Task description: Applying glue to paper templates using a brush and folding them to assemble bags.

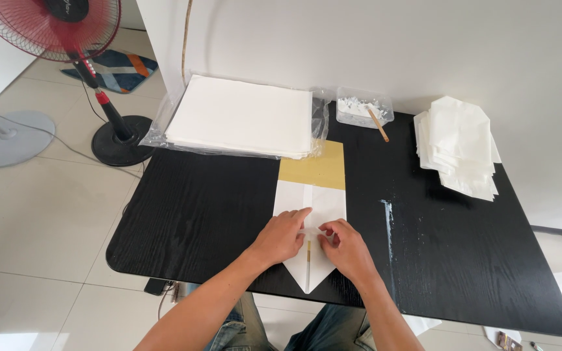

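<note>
Both hands (313, 239) flat, pressing folded paper (309, 224)

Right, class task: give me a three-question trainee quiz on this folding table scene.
1. True or false: both hands rest on the white folded sheet.
2. What lies in the clear tub? A) wooden stick B) scissors C) pen
3. Which side of the black table holds the pile of folded pieces?

Key: 1 true: left hand, right hand. 2 A. 3 the person's right.
</note>
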